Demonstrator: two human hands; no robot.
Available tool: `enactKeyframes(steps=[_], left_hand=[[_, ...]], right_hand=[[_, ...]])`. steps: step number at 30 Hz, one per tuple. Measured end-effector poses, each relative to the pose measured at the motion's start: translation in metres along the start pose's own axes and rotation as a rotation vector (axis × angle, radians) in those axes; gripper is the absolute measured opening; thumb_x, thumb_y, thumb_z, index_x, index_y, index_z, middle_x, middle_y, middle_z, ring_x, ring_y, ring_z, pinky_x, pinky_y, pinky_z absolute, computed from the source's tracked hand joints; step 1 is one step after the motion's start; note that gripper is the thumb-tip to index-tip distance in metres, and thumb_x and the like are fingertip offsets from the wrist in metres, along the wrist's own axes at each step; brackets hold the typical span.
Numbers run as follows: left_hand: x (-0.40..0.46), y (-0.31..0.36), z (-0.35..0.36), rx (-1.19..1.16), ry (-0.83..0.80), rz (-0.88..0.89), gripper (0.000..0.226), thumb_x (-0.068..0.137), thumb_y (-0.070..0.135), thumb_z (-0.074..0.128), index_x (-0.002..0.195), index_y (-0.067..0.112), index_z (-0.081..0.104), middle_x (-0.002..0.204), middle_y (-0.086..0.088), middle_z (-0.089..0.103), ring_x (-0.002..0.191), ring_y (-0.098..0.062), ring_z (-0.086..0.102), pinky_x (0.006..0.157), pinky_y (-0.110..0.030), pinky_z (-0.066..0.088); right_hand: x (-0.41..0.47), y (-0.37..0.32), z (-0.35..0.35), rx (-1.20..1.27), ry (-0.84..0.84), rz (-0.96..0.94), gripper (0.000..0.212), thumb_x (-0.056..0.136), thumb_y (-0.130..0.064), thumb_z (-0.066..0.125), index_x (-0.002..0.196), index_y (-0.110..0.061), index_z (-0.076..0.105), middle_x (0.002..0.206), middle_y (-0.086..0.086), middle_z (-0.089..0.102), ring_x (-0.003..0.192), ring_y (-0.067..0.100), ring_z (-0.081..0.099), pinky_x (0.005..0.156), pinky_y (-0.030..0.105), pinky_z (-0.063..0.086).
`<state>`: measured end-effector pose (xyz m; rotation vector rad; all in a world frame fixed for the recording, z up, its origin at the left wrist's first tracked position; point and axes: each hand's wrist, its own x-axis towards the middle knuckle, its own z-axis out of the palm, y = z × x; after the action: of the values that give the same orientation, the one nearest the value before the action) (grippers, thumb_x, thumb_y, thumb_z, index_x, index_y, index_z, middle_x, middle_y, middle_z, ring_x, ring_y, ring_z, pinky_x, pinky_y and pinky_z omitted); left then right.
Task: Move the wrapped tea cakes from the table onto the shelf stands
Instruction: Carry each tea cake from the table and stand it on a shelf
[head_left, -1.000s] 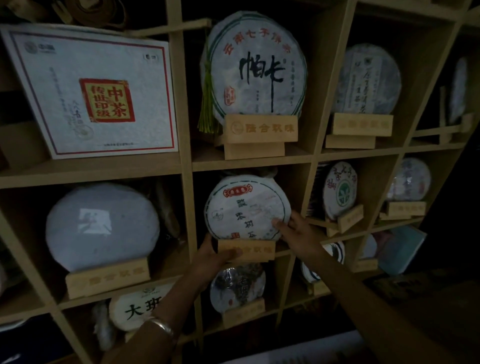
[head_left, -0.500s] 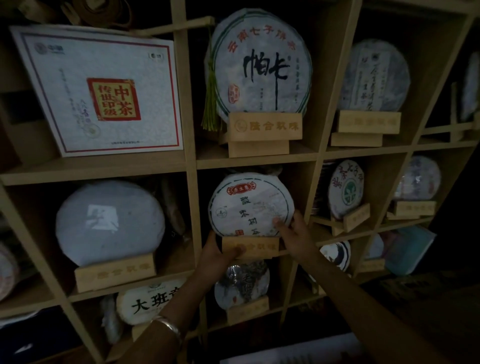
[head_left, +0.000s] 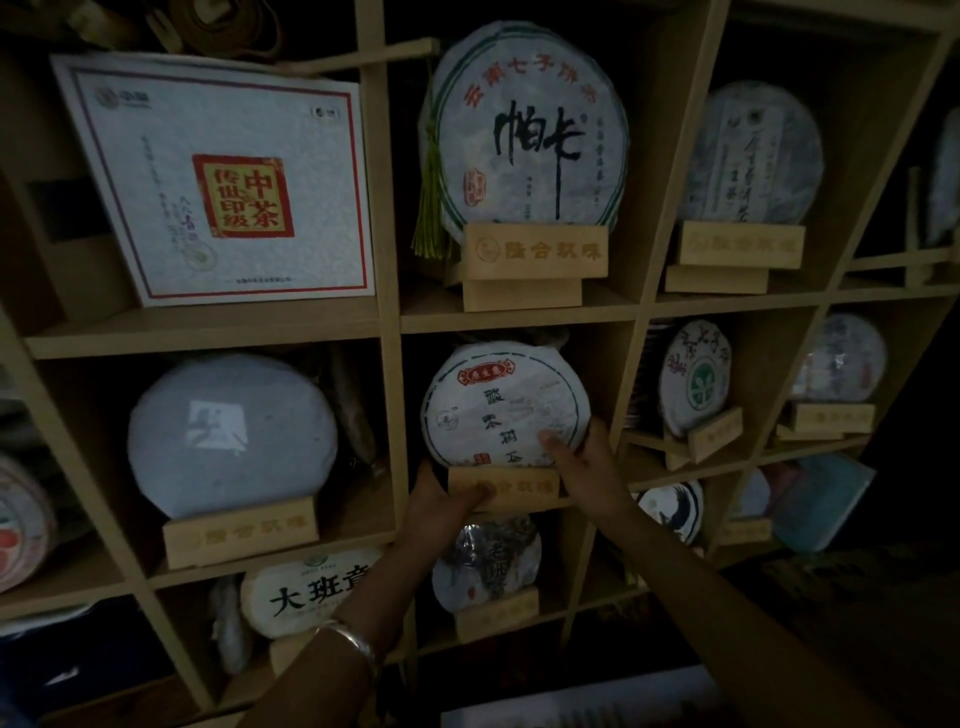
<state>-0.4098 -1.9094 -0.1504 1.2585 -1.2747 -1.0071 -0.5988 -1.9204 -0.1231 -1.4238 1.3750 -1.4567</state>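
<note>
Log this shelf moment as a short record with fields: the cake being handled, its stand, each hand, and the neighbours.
cake in hand: wrapped tea cake, red label at top, upright in the middle cubby
stand: wooden stand under it, engraved front
left hand: grips the stand's left end, thumb on its front
right hand: holds the cake's lower right edge, thumb on its face
above: large tea cake with green tassel on its own stand
left cubby: plain pale tea cake on a stand
upper left: white square box with red seal
</note>
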Motion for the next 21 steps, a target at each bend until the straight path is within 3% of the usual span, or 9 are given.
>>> enactKeyframes(steps=[6, 11, 14, 16, 18, 21], left_hand=[[-0.001, -0.001, 0.001, 0.060, 0.031, -0.006, 0.069, 0.076, 0.011, 0.081, 0.134, 0.012, 0.045, 0.116, 0.003, 0.057, 0.093, -0.007, 0.054, 0.069, -0.009, 0.043], [-0.003, -0.001, 0.000, 0.116, 0.035, -0.030, 0.076, 0.078, 0.017, 0.081, 0.141, 0.006, 0.040, 0.134, -0.009, 0.056, 0.113, -0.023, 0.057, 0.090, -0.031, 0.046], [-0.008, 0.000, -0.002, 0.213, 0.028, 0.005, 0.076, 0.082, 0.020, 0.077, 0.144, 0.002, 0.035, 0.141, -0.013, 0.051, 0.125, -0.030, 0.053, 0.099, -0.037, 0.046], [-0.011, 0.000, -0.004, 0.294, 0.035, 0.047, 0.072, 0.087, 0.021, 0.073, 0.143, -0.001, 0.035, 0.142, -0.016, 0.050, 0.127, -0.031, 0.051, 0.098, -0.033, 0.044], [-0.016, 0.001, -0.007, 0.373, 0.037, 0.090, 0.067, 0.090, 0.021, 0.069, 0.142, -0.002, 0.036, 0.141, -0.017, 0.049, 0.126, -0.031, 0.051, 0.092, -0.026, 0.040], [-0.023, -0.001, -0.014, 0.481, 0.031, 0.126, 0.054, 0.091, 0.019, 0.066, 0.135, -0.001, 0.042, 0.127, -0.016, 0.057, 0.116, -0.032, 0.057, 0.080, -0.023, 0.041]], right_hand=[[-0.002, -0.003, -0.004, -0.028, 0.006, -0.006, 0.063, 0.091, -0.025, 0.068, 0.142, -0.006, 0.036, 0.140, 0.009, 0.051, 0.126, 0.024, 0.052, 0.104, 0.044, 0.048], [-0.006, -0.005, -0.006, -0.025, -0.002, 0.000, 0.061, 0.092, -0.024, 0.067, 0.141, -0.006, 0.035, 0.139, 0.008, 0.051, 0.123, 0.021, 0.053, 0.101, 0.038, 0.050], [-0.009, -0.004, -0.009, -0.003, -0.017, 0.013, 0.058, 0.092, -0.020, 0.067, 0.140, -0.007, 0.037, 0.128, 0.002, 0.052, 0.106, 0.012, 0.058, 0.080, 0.014, 0.055], [-0.012, -0.004, -0.012, -0.023, -0.029, 0.010, 0.060, 0.091, -0.020, 0.068, 0.141, -0.005, 0.036, 0.125, 0.002, 0.053, 0.095, 0.000, 0.057, 0.068, 0.006, 0.053], [-0.016, -0.003, -0.018, -0.108, -0.030, -0.012, 0.065, 0.090, -0.023, 0.069, 0.142, -0.005, 0.034, 0.124, 0.004, 0.055, 0.092, 0.002, 0.059, 0.069, 0.013, 0.055], [-0.024, 0.001, -0.029, -0.243, -0.001, -0.029, 0.064, 0.090, -0.023, 0.070, 0.140, -0.005, 0.036, 0.117, 0.009, 0.058, 0.096, 0.021, 0.062, 0.078, 0.032, 0.054]])
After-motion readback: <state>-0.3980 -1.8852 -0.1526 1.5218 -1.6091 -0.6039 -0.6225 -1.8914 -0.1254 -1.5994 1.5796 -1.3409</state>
